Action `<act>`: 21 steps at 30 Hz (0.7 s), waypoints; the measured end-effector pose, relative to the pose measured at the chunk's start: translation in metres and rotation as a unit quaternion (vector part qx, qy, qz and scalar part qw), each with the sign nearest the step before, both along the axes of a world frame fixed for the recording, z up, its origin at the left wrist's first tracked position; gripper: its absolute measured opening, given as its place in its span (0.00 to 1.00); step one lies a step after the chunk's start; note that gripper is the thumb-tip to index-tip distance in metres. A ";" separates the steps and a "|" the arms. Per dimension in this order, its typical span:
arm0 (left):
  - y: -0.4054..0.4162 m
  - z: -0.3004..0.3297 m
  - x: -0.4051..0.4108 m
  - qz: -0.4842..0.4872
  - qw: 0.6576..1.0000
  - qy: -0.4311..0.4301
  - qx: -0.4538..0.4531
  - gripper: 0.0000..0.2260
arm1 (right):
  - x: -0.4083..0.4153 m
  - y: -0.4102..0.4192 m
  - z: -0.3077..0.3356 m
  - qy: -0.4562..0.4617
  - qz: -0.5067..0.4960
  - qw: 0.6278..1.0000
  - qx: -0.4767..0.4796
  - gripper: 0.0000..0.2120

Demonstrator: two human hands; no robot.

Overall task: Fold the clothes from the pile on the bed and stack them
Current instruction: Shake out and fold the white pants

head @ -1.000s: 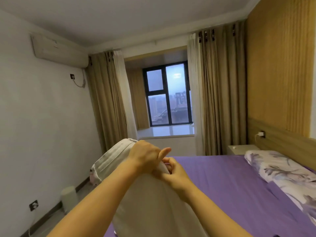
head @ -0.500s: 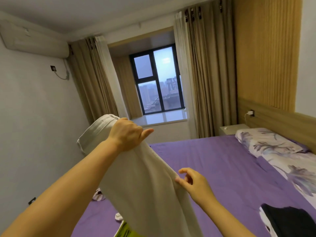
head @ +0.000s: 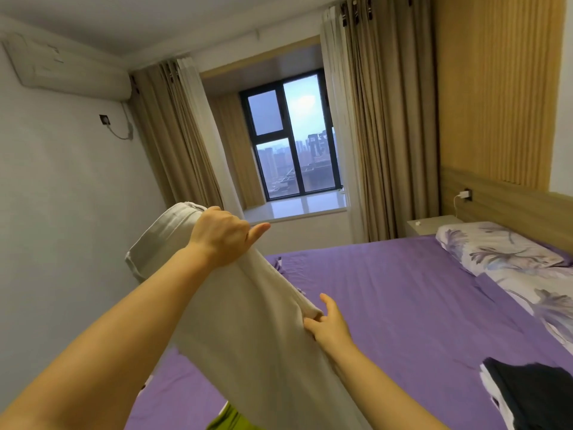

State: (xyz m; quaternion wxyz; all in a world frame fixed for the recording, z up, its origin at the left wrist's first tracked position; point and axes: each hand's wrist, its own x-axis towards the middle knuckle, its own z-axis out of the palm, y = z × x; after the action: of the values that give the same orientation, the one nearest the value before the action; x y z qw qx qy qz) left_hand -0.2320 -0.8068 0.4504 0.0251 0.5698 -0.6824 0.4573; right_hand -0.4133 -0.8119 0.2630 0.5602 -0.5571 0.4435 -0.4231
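While the pale trousers (head: 248, 321) hang in the air over the near side of the bed (head: 387, 305), I'm reading everything off the head view, the only one I've got. My left hand (head: 221, 235) is up high with its fingers curled round the cloth near what looks like the waistband end, thumb sticking out free; the top of the garment flops over past the knuckles toward the wall. My right hand (head: 330, 325) sits lower, at the right edge of the fabric, with the thumb and first fingers pinching a rolled seam and the other fingers loose. So both grips have the same garment, one high, one lower on the right.

Handling, as I judge it: this is soft woven stuff, limp enough to drape and sag between the two holds, light enough for a two-finger pinch to carry it. It looks matte, not slippery, but a pinch on a rolled edge can creep, so I'd want more fingers on it before any shake. The best places to hold are the waistband corners and the side seams, where the cloth is doubled and firmer.

Down at the bottom edge a bit of green cloth (head: 231, 420) peeks out under the trousers, and a black garment (head: 533, 395) lies on the bed at lower right. A flowered pillow (head: 496, 246) rests by the headboard.
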 end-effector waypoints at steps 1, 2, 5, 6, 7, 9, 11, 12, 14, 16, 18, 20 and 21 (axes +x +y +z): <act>0.002 -0.001 0.004 0.004 1.000 -0.003 -0.001 0.41 | 0.003 -0.001 0.002 -0.002 -0.005 1.000 0.001 0.30; 0.004 -0.001 0.009 0.009 1.000 -0.006 -0.004 0.41 | 0.003 -0.003 0.006 -0.002 -0.017 1.000 0.000 0.27; 0.012 0.002 0.028 0.020 0.999 -0.007 -0.028 0.43 | -0.007 -0.016 0.028 -0.006 -0.035 0.999 0.001 0.17; 0.015 0.004 0.035 0.030 0.999 -0.007 -0.036 0.42 | -0.012 -0.021 0.037 -0.017 -0.029 0.999 -0.006 0.13; 0.018 0.007 0.041 0.040 0.998 -0.006 -0.043 0.41 | -0.016 -0.025 0.046 -0.022 -0.024 0.999 -0.024 0.10; 0.021 0.012 0.050 0.049 0.997 0.003 -0.064 0.38 | -0.021 -0.031 0.065 -0.003 -0.022 0.996 -0.086 0.08; 0.022 0.019 0.054 0.051 0.994 0.013 -0.093 0.37 | -0.023 -0.034 0.080 0.036 -0.010 0.989 -0.144 0.10; 0.022 0.023 0.055 0.045 0.993 0.018 -0.110 0.38 | -0.023 -0.034 0.087 0.068 0.001 0.984 -0.166 0.11; 0.022 0.029 0.054 0.033 0.991 0.018 -0.130 0.37 | -0.024 -0.036 0.096 0.180 0.006 0.957 -0.225 0.10; 0.023 0.034 0.050 0.025 0.990 0.005 -0.136 0.37 | -0.028 -0.039 0.102 0.288 -0.013 0.914 -0.285 0.07; 0.024 0.038 0.045 0.022 0.991 -0.003 -0.136 0.37 | -0.036 -0.043 0.102 0.311 -0.019 0.899 -0.307 0.07; 0.026 0.045 0.039 0.024 0.991 -0.008 -0.130 0.37 | -0.045 -0.045 0.098 0.199 0.022 0.946 -0.255 0.05; 0.027 0.049 0.035 0.024 0.992 -0.012 -0.126 0.37 | -0.046 -0.042 0.094 0.124 0.044 0.969 -0.209 0.04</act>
State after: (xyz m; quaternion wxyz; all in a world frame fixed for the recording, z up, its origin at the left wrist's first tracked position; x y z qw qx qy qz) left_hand -0.1975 -0.7800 0.4994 0.0772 0.5723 -0.6061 0.5470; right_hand -0.4595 -0.8540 0.3566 0.3905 -0.7288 0.3861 -0.4091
